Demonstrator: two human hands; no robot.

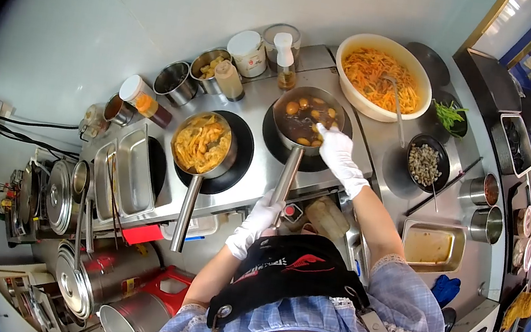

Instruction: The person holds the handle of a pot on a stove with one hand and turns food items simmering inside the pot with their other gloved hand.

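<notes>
My left hand [255, 228], in a white glove, is wrapped round the long metal handle of a saucepan [290, 171] on the right burner plate. Dark broth with several round, yellow-brown pieces [292, 108] fills the pan; they look like small eggs or balls. Over the pan's right rim reaches my right hand [340, 155], also gloved in white. Its fingertips are close together at the broth, and whatever they hold, if anything, is too small to make out. A second saucepan [232, 154] on the left burner plate holds yellow strips in sauce.
A large cream basin [340, 95] of orange shreds with a ladle stands at the back right. Nearby are a black bowl [445, 165] of small grey pieces and a metal tray [431, 265]. Bottles, pots and jars line the wall. Steel trays [153, 184] sit at left.
</notes>
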